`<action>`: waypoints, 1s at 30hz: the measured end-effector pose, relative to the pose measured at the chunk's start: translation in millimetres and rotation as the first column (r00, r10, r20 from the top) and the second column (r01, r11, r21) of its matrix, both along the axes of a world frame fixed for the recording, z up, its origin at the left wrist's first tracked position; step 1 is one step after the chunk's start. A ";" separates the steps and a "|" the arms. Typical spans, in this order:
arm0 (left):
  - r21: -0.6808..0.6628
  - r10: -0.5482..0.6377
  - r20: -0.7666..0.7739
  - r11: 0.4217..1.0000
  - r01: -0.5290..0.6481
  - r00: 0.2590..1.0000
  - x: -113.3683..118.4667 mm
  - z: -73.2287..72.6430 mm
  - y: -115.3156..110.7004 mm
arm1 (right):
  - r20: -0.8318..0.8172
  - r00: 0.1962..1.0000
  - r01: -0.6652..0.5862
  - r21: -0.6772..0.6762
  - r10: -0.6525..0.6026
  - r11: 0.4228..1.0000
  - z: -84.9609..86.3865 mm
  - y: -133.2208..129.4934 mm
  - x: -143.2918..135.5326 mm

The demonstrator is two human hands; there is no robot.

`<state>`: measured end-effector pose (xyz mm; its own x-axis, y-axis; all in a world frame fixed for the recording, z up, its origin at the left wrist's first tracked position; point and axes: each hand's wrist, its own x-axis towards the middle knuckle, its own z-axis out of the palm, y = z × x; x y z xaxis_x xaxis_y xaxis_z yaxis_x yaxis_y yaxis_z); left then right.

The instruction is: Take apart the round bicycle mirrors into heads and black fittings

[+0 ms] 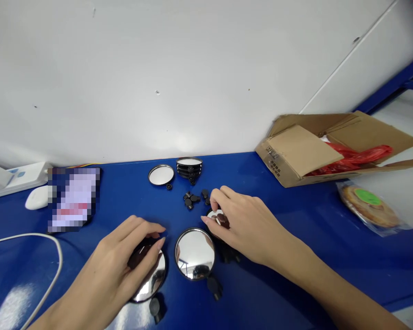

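Round black-rimmed mirrors lie face up on the blue table (186, 311). My left hand (124, 261) hovers over the left mirror (154, 279), thumb and index finger apart, and covers much of it. A middle mirror (195, 253) lies between my hands with a black swivel mount (214, 287) at its lower right. My right hand (244, 222) arches over a third mirror (213, 214), thumb and index finger apart; most of that mirror is hidden, and whether my fingers touch it I cannot tell. Another black mount (155, 308) sits below the left mirror.
Behind my hands are several small black mounts (190, 200), a single mirror (161, 175) and a mirror stack (189, 168). An open cardboard box (289, 160) and a wrapped pastry (370, 206) are on the right. On the left lie a phone (74, 201), white case (39, 198) and cable (58, 261).
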<state>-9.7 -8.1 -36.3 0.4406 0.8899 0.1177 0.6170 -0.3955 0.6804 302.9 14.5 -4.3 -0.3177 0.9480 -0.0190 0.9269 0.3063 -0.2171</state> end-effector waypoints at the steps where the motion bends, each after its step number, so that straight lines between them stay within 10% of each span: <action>1: 0.036 -0.022 -0.009 0.999 0.022 1.000 -0.2 0.8 -0.9 | 0.017 1.000 0.003 -0.005 -0.003 1.000 -1.7 0.2 -1.0; 11: 0.181 -0.474 -0.200 0.842 0.508 0.857 7.6 5.7 -16.8 | 0.013 1.000 -0.016 -0.057 0.016 0.998 -1.4 3.4 0.1; 21: 0.148 -0.511 -0.173 0.832 0.535 0.842 10.5 -14.6 -13.8 | -0.003 1.000 0.000 -0.044 0.000 0.999 -4.7 1.8 -0.4; 30: 0.143 -0.507 -0.295 0.815 0.562 0.810 6.4 11.4 -1.2 | 0.031 0.999 0.011 -0.068 -0.009 0.998 -2.6 4.7 0.3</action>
